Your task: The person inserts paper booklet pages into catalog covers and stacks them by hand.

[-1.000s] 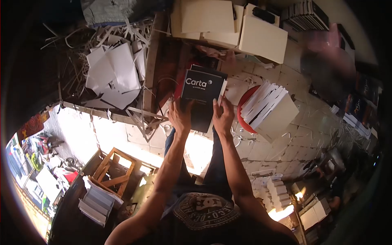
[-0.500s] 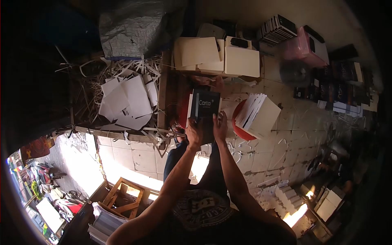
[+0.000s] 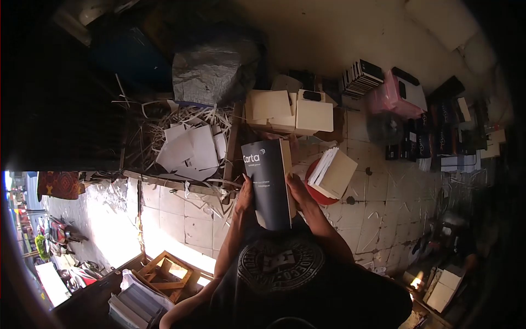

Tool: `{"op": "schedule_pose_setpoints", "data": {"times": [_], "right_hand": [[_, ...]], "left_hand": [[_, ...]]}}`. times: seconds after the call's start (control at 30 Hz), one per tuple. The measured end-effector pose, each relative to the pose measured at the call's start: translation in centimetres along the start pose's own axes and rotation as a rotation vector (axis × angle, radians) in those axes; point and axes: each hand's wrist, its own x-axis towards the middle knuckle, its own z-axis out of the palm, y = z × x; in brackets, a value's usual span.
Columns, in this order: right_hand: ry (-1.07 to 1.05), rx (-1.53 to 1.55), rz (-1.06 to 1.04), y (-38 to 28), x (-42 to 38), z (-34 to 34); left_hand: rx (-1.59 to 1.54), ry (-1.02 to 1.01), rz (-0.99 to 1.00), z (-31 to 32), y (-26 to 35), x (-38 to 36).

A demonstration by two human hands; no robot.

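1. Dark navy card, printed with the white word "Carta", covers the tall book (image 3: 267, 183) that is held upright close to the chest; it is gripped along its left edge by the left hand (image 3: 244, 198) and along its right edge by the right hand (image 3: 298, 193), both closed on it from the sides.
2. A slip is judged possible: the smooth cover is pinched only at its edges, so the cream page block could slide or fan open and the book could drop onto the knees or the floor.
3. Just beyond the right hand, a fanned stack of cream unbound page blocks (image 3: 333, 171) is seen resting on a round red stool (image 3: 318, 194); it could be knocked by a swinging elbow.
4. Further ahead, flat cream boards (image 3: 290, 111) are piled on a low bench, with a small dark object on top.
5. To the left, white paper offcuts and shredded strips (image 3: 189, 143) are heaped behind a wooden rail.
6. The pale tiled floor (image 3: 383, 192) is strewn with trimmings, and dark finished books (image 3: 433, 137) are stacked at the right.
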Motion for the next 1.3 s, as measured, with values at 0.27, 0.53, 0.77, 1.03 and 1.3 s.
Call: {"op": "schedule_pose_setpoints", "data": {"times": [0.27, 0.53, 0.77, 1.03, 1.3], "right_hand": [[0.172, -0.840, -0.549, -4.9, 0.1, -0.7], [0.326, -0.981, -0.860, -8.3, -4.0, 4.6], [-0.325, -0.513, -0.757, -10.8, -5.1, 2.0], [-0.118, -0.296, -0.713, -12.4, -5.6, 1.3], [0.327, -0.859, -0.646, -5.8, -3.3, 1.7]], "left_hand": [[-0.251, -0.022, 0.295, 3.4, 12.8, -6.8], [-0.047, 0.663, 0.784, 9.2, 14.8, -10.6], [-0.595, -0.418, 0.399, 3.7, 19.9, -12.2], [-0.132, -0.251, 0.420, -1.1, 19.5, -4.9], [0.108, 0.042, 0.867, 9.5, 12.4, -5.4]]}}
